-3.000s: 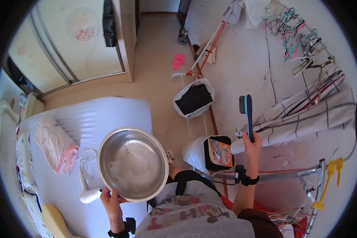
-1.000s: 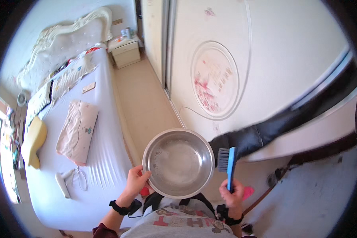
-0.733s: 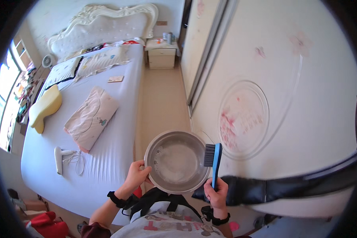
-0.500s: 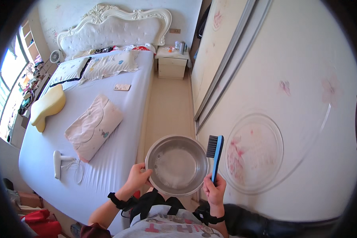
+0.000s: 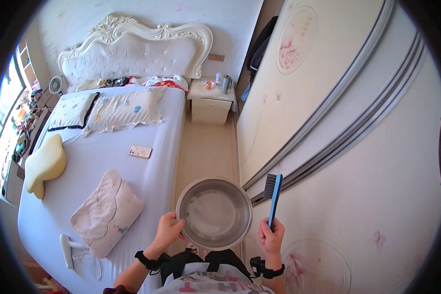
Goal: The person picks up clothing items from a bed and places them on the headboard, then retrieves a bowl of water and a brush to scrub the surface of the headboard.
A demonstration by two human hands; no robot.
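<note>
Showing at the frame's lower centre, a round silver metal basin (image 5: 215,186) looks stiff, perhaps slippery, best held where the left hand (image 5: 167,230) pinches its rim, while the right hand (image 5: 272,234) wraps its fingers round a likely light, blue-and-black bristle brush (image 5: 276,197).

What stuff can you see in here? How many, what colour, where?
Basin: one, silver, lower middle
Brush: one, blue and black, right of basin
Bed: one, pale lilac sheet, left
Headboard: one, white, bed's far end
Pillows: two, white patterned, near headboard
Cushion: one, yellow, bed's left side
Folded blanket: one, pale pink, on bed
Phone: one, pinkish, on bed
Hair dryer: one, white, on bed
Fan: one, white, left of headboard
Nightstand: one, cream, right of headboard
Wardrobe: one, cream, right
Window: one, bright, far left
Wristbands: two, black, lower middle
Left grip: one, bare, on basin rim
Right grip: one, bare, around brush handle
</note>
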